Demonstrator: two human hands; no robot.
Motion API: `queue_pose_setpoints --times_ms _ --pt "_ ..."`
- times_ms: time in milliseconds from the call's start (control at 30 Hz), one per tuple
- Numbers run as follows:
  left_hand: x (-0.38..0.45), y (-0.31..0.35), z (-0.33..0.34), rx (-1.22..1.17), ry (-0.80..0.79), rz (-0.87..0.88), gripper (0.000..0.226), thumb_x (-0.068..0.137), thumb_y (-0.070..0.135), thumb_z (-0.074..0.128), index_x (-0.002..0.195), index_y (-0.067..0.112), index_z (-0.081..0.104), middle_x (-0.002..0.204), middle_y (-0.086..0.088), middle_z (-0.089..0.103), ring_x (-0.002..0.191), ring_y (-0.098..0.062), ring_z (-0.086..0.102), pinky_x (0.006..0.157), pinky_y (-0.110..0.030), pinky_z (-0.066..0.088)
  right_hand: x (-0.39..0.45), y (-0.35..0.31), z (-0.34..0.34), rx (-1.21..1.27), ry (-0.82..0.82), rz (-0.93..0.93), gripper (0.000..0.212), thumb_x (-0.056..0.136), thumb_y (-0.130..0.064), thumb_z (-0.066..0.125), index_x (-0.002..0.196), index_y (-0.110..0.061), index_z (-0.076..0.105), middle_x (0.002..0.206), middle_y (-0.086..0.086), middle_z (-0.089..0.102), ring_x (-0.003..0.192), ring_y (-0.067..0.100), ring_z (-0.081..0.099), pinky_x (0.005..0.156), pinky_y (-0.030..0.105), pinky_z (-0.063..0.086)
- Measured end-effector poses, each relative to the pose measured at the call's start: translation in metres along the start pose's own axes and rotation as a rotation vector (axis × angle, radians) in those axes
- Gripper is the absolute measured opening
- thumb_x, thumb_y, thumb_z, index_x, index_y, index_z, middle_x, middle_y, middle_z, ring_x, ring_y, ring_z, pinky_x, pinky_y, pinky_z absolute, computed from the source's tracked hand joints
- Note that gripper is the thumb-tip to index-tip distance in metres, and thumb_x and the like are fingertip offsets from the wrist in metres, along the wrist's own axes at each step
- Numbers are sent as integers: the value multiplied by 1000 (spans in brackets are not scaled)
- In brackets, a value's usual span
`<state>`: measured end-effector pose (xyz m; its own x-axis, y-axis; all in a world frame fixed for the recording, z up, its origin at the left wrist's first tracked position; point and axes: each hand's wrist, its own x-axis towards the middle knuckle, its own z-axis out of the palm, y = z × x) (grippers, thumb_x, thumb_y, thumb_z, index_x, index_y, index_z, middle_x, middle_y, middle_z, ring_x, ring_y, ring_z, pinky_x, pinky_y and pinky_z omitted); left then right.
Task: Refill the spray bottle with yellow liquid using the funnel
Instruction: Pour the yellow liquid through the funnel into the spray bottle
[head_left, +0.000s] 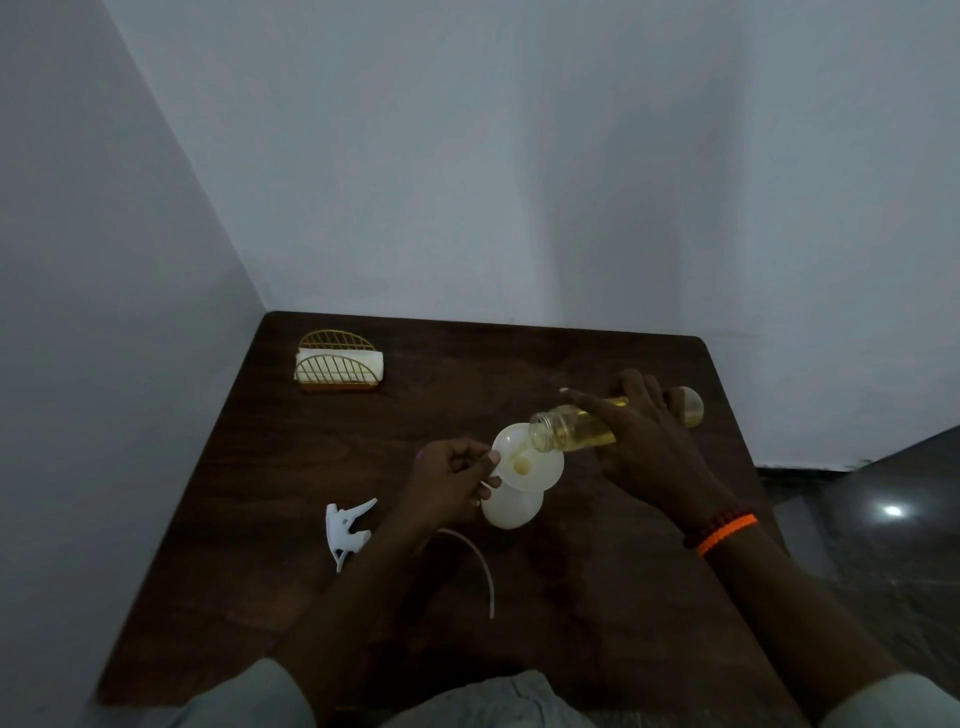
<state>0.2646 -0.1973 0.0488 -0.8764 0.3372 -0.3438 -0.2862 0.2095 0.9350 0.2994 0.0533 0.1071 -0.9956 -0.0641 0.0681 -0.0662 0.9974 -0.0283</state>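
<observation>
Head view showed us mid-pour at the dark wooden table (363, 441). Our right hand (644, 436) was wrapped around the clear supply bottle (576, 428), fingers curled over its body, holding it tipped almost level with its open mouth just above the rim of the white funnel (527, 457). Yellow liquid lay along the lower side of that bottle, and a small yellow pool sat in the funnel's throat. Our left hand (449, 480) pinched the funnel's near rim between thumb and fingertips, steadying it. The funnel stood in the neck of the white spray bottle (511, 506), which was upright near the middle of the table and mostly hidden beneath the funnel; its fill level could not be read. The trigger spray head (345, 527) lay on its side to the left of the bottle, its dip tube (480, 566) curving toward us, so the bottle was uncapped. A gold wire napkin holder (337, 364) stood well apart at the far left corner. We judged the step to be the pour itself, with most of the liquid not yet transferred. Next we would need to raise the supply bottle's base gradually, keep its mouth over the funnel, and watch the pool so the throat does not overflow.
</observation>
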Motion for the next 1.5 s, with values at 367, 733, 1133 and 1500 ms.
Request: queue_pose_setpoints --times_ms 367,733,1133,1500 --pt "1 -1 -1 3 -14 3 17 95 26 65 102 12 73 83 -6 77 66 -11 69 62 -26 56 1 0 -1 -4 -8 -3 81 72 -36 77 145 -45 41 123 7 41 112 25 41 95 47 36" --pt "0 0 -1 6 -9 3 17 94 25 66 101 12 74 83 -7 77 68 -14 69 61 -26 55 2 -1 -1 -6 -16 -2 82 71 -34 76 144 -46 41 122 5 40 111 24 41 94 45 36" --pt "-1 4 0 15 1 -8 17 95 25 65 102 12 73 83 -7 77 70 -15 70 62 -26 56 2 0 -2 -9 -15 2 77 76 -38 74 145 -47 40 126 8 41 115 26 41 96 46 33" --pt "-1 3 0 26 -1 -8 17 95 25 65 103 13 73 84 -5 77 70 -14 70 61 -23 56 3 0 -2 -35 -12 11 76 75 -38 73 143 -47 41 127 8 41 115 26 43 94 47 34"
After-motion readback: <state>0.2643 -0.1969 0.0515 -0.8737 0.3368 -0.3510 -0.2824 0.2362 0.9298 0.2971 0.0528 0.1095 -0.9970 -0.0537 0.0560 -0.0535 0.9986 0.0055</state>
